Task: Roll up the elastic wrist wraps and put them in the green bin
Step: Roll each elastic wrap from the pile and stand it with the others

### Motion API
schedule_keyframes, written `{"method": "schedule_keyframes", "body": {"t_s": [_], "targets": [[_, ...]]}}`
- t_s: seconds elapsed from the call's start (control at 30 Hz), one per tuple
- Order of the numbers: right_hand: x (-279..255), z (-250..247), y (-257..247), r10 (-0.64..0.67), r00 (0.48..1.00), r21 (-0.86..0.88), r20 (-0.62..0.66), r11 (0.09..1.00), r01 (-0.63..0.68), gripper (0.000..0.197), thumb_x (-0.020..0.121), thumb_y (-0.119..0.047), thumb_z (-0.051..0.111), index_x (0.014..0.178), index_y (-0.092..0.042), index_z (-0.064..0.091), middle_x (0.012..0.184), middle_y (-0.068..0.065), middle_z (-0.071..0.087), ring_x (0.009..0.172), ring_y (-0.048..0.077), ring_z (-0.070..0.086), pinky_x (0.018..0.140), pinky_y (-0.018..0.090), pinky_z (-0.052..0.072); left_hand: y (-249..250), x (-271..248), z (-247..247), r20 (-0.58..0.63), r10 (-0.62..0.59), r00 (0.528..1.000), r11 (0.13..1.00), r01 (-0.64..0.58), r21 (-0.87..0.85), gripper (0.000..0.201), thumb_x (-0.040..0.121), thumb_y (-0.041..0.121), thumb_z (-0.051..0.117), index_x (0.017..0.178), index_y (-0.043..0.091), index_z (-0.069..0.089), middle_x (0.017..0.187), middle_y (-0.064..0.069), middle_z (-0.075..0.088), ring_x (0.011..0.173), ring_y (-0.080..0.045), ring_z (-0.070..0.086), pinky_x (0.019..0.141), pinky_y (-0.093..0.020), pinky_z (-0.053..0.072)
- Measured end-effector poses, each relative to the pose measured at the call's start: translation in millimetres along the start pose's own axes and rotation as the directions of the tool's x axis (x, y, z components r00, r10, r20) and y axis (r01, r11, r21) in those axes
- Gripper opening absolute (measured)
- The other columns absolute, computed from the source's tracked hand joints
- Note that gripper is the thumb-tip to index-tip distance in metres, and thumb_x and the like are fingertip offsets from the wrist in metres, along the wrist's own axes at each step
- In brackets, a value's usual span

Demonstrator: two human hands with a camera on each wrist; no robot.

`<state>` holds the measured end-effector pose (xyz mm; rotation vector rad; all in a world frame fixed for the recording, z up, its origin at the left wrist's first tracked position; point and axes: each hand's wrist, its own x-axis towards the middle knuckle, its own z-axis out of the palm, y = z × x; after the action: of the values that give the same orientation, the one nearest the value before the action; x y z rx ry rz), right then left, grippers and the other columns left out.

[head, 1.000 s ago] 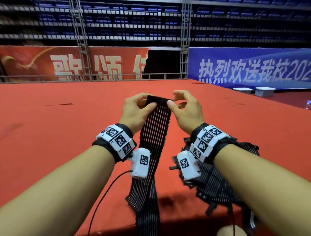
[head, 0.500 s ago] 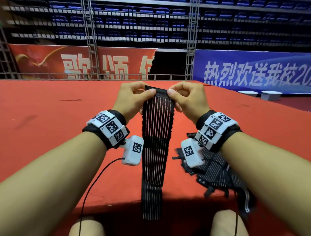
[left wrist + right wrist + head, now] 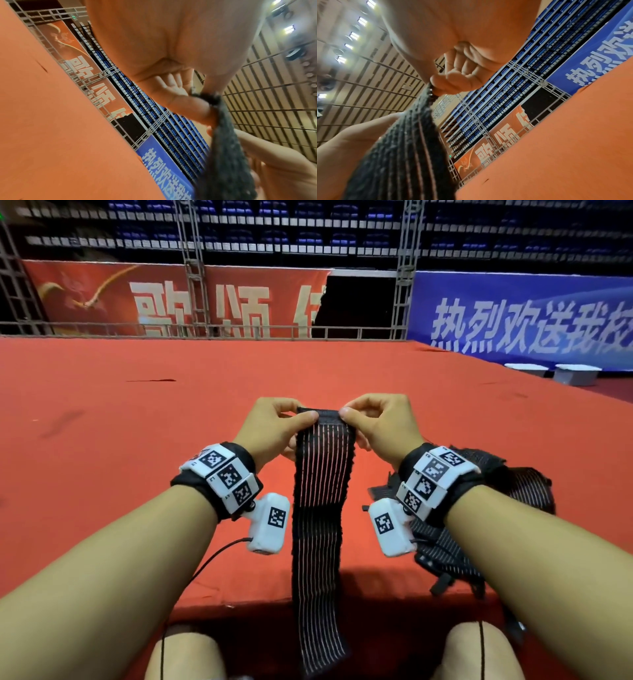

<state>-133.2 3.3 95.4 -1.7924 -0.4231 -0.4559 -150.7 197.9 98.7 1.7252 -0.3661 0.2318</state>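
Note:
A long black wrist wrap [image 3: 322, 508] with thin pale stripes hangs from both my hands, above the red table's near edge. My left hand [image 3: 277, 426] pinches its top left corner between thumb and fingers. My right hand [image 3: 376, 422] pinches the top right corner the same way. The top edge is folded over slightly between my thumbs. The strap's lower end dangles past the table edge between my knees. In the left wrist view the wrap [image 3: 223, 155] runs down from my thumb; in the right wrist view the wrap [image 3: 406, 148] does the same. No green bin shows in any view.
A heap of more black striped wraps [image 3: 479, 525] lies on the red table [image 3: 137, 457] under my right forearm, partly over the near edge. A thin black cable [image 3: 212, 556] trails from my left wrist camera. Railings and banners stand far behind.
Both hands drew the wrap's top end up and closer to me, so the strap now hangs straighter over the edge. The grip on both corners is unchanged.

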Motion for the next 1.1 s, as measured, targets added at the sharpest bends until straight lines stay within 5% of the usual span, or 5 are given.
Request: {"method": "schedule_keyframes", "body": {"t_s": [0.17, 0.37, 0.77, 1.0, 1.1], "targets": [[3, 16, 67, 0.169, 0.982, -0.151, 0.081, 0.976, -0.155, 0.011, 0.091, -0.019, 0.074, 0.084, -0.011, 0.072, 0.056, 0.003, 0.065, 0.044, 0.012, 0.058, 0.047, 0.021, 0.044, -71, 19, 2, 0.059, -0.193, 0.979, 0.975, 0.185, 0.12, 0.012, 0.098, 0.014, 0.065, 0.091, 0.004, 0.065, 0.07, -0.01, 0.059, 0.051, -0.018, 0.056, 0.047, -0.025, 0.053], [9, 32, 134, 0.302, 0.944, -0.259, 0.131, 0.93, -0.262, 0.007, 0.093, -0.016, 0.071, 0.087, -0.014, 0.07, 0.052, -0.002, 0.063, 0.041, 0.005, 0.056, 0.046, 0.014, 0.041, -143, 46, 7, 0.079, -0.234, 0.969, 0.922, 0.195, 0.334, 0.015, 0.097, 0.018, 0.067, 0.085, 0.01, 0.069, 0.045, 0.011, 0.056, 0.04, 0.0, 0.046, 0.042, -0.013, 0.035], [39, 67, 226, 0.517, 0.836, -0.228, 0.185, 0.85, -0.475, 0.014, 0.093, -0.002, 0.066, 0.086, -0.013, 0.062, 0.058, 0.002, 0.06, 0.041, 0.006, 0.056, 0.042, 0.019, 0.045, -246, 96, 17, -0.054, -0.46, 0.886, 0.868, 0.462, 0.182, 0.01, 0.09, 0.01, 0.075, 0.086, 0.012, 0.067, 0.059, -0.008, 0.07, 0.064, -0.029, 0.069, 0.067, -0.043, 0.059], [47, 81, 271, 0.618, 0.74, -0.492, 0.265, 0.746, -0.448, 0.018, 0.089, -0.009, 0.072, 0.078, -0.02, 0.063, 0.06, -0.004, 0.066, 0.051, 0.008, 0.061, 0.068, 0.027, 0.056, -284, 103, 20, -0.025, -0.535, 0.844, 0.813, 0.523, 0.255, 0.014, 0.088, 0.01, 0.078, 0.081, 0.014, 0.066, 0.056, -0.003, 0.068, 0.059, -0.024, 0.066, 0.058, -0.03, 0.057], [51, 84, 280, 0.656, 0.711, -0.533, 0.254, 0.708, -0.463, 0.016, 0.089, -0.011, 0.071, 0.077, -0.018, 0.064, 0.057, -0.004, 0.063, 0.05, 0.009, 0.06, 0.062, 0.021, 0.049, -295, 107, 22, -0.009, -0.553, 0.833, 0.8, 0.534, 0.273, 0.017, 0.087, 0.01, 0.078, 0.077, 0.015, 0.066, 0.057, -0.002, 0.067, 0.053, -0.018, 0.064, 0.049, -0.023, 0.054]]}}
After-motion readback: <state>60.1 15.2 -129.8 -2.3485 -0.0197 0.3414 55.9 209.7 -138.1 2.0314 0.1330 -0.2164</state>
